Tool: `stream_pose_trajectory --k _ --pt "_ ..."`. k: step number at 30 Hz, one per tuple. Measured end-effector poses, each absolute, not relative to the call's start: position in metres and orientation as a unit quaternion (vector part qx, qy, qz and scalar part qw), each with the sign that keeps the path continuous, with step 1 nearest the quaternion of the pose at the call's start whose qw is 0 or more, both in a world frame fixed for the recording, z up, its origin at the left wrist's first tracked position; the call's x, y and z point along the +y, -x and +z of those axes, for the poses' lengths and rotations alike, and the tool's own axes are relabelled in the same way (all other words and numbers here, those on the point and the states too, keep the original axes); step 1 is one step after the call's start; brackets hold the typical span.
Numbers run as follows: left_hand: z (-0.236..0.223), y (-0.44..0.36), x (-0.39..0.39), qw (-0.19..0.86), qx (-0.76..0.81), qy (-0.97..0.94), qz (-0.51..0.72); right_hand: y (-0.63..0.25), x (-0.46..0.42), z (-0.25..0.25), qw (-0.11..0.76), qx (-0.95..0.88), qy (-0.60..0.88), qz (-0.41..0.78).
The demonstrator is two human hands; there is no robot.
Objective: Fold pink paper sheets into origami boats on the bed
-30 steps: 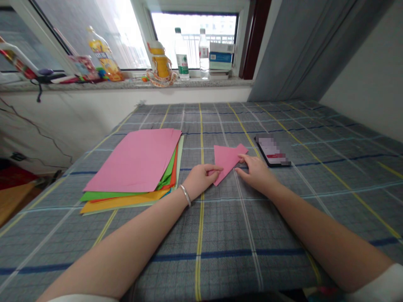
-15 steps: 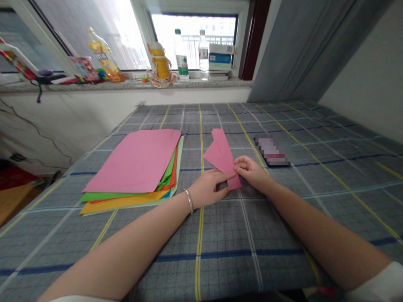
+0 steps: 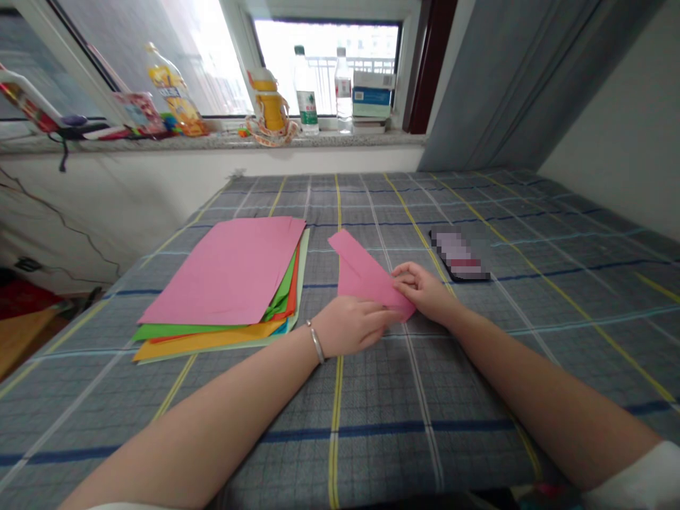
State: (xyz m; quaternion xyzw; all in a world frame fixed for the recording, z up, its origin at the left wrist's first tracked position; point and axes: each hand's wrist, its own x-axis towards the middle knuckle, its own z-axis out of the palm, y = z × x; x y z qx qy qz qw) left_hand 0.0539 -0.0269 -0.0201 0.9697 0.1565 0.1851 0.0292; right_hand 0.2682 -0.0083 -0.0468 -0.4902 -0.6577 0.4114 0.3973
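A folded pink paper piece (image 3: 361,273) lies on the grey plaid cloth (image 3: 372,411), its point aimed up and to the left. My left hand (image 3: 348,326), with a silver bracelet at the wrist, pinches the paper's near edge with closed fingers. My right hand (image 3: 425,290) holds the paper's right corner, fingers curled onto it. Both hands meet at the paper's lower right end.
A stack of coloured sheets (image 3: 228,283), pink on top, lies to the left. A phone (image 3: 460,255) rests to the right of the paper. The windowsill (image 3: 212,142) at the back holds bottles, a box and other clutter. A wall runs along the right.
The pink paper has been turned anticlockwise, its point swinging from right to upper left. Both hands drew slightly nearer and came together at its lower end.
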Motion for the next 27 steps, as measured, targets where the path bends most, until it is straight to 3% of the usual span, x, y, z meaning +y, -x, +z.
stream_pose_trajectory --k 3,16,27 --pt "-0.022 -0.058 -0.024 0.002 0.105 -0.978 0.179 -0.267 -0.010 -0.044 0.384 -0.668 0.498 0.398" --pt "-0.031 -0.057 -0.010 -0.017 0.206 -0.962 0.180 -0.265 -0.010 -0.042 0.351 -0.716 0.519 0.309" --pt "-0.035 -0.054 -0.005 0.008 0.228 -0.962 0.149 -0.306 -0.011 -0.028 0.213 -0.834 0.462 0.212"
